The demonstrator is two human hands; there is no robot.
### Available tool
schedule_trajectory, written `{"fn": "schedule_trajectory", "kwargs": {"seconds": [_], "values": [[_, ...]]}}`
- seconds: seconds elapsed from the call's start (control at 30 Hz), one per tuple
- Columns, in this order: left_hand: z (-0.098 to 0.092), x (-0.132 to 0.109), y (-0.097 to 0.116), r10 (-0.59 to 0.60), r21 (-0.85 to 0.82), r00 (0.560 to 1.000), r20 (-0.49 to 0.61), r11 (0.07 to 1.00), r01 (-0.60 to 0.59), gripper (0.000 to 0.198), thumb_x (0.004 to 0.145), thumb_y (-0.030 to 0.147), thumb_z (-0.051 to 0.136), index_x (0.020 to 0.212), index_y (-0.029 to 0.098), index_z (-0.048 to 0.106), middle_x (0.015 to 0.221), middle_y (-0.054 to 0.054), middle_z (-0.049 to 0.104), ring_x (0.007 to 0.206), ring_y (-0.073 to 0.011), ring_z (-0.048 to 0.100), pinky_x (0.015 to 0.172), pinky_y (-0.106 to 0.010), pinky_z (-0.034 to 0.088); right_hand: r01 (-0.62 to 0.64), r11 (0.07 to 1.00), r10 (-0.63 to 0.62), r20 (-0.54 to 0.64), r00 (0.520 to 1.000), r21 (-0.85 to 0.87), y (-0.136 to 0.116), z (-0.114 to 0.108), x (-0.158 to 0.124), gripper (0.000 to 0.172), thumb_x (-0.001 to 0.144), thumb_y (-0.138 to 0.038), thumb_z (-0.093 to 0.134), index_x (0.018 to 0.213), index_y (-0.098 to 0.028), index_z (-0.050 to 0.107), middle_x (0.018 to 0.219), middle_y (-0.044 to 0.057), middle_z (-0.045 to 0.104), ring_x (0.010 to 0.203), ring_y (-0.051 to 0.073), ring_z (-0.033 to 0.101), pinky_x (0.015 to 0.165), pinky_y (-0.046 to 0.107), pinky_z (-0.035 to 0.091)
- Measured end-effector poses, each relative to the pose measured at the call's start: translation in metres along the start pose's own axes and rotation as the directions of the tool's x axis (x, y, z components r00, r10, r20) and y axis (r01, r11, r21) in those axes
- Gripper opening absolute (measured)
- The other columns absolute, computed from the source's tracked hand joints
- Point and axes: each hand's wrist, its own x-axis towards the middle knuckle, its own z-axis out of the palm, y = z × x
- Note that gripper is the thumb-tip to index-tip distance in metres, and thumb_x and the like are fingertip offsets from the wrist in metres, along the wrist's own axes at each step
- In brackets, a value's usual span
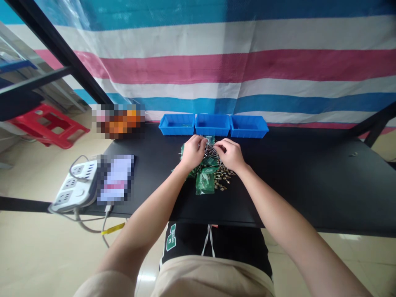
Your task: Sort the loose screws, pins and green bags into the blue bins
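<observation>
A pile of small metal screw-like pieces lies in the middle of the black table, mixed with small green plastic packets. My left hand is over the pile's left side, fingers curled closed. Opposite it, my right hand reaches in with thumb and forefinger pinched together among the metal pieces. What either hand grips is too small to make out. Just behind the hands stand three blue bins in a row: the left bin, the middle bin and the right bin. A few small bits show in the left one.
On the black table, a white power strip with cables and a blurred-out flat object lie at left. An orange blurred item sits at the back left corner. A striped sheet hangs behind. A red stool stands beyond.
</observation>
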Motion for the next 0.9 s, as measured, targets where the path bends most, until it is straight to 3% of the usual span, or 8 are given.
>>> {"fn": "schedule_trajectory", "kwargs": {"seconds": [0.3, 0.5, 0.77, 0.9], "values": [[-0.002, 0.0, 0.002, -0.007, 0.017, 1.0, -0.024, 1.0, 0.007, 0.028, 0.095, 0.032, 0.05, 0.072, 0.018, 0.059, 0.074, -0.003, 0.063, 0.071, -0.0147, 0.058, 0.069, -0.026, 0.045, 0.013, 1.0, -0.013, 0.026, 1.0, 0.005, -0.001, 0.001, 0.0, 0.019, 0.093, -0.028, 0.051, 0.084, -0.02, 0.066, 0.083, 0.006, 0.067, 0.069, 0.017, 0.059, 0.067, 0.029, 0.048], [-0.002, -0.002, 0.002, -0.034, -0.017, 0.999, -0.008, 0.999, 0.034, 0.044, 0.095, 0.046, 0.047, 0.061, 0.018, 0.051, 0.059, 0.002, 0.053, 0.058, -0.0113, 0.048, 0.057, -0.024, 0.035, -0.016, 0.999, 0.015, 0.016, 1.0, 0.044, -0.004, 0.001, 0.001, 0.017, 0.09, -0.028, 0.052, 0.08, -0.02, 0.063, 0.078, 0.006, 0.067, 0.065, 0.016, 0.059, 0.065, 0.029, 0.047], [-0.001, -0.003, 0.005, 0.028, -0.069, 0.998, 0.06, 0.997, -0.024, 0.029, 0.091, 0.041, 0.056, 0.075, 0.018, 0.061, 0.072, 0.0, 0.066, 0.067, -0.0129, 0.059, 0.065, -0.024, 0.043, -0.223, 0.948, 0.24, -0.054, 0.969, 0.227, 0.002, 0.001, 0.005, 0.025, 0.089, -0.042, 0.054, 0.08, -0.019, 0.06, 0.068, 0.003, 0.065, 0.061, 0.016, 0.059, 0.062, 0.028, 0.046], [0.001, -0.003, 0.003, 0.077, -0.043, 0.992, 0.098, 0.996, -0.073, 0.019, 0.09, 0.035, 0.058, 0.082, 0.018, 0.062, 0.079, -0.001, 0.069, 0.073, -0.014, 0.062, 0.07, -0.025, 0.046, -0.317, 0.865, 0.393, -0.131, 0.91, 0.388, 0.017, 0.008, 0.008, 0.032, 0.085, -0.051, 0.057, 0.081, -0.019, 0.057, 0.066, 0.0, 0.061, 0.059, 0.013, 0.055, 0.057, 0.026, 0.043]]}}
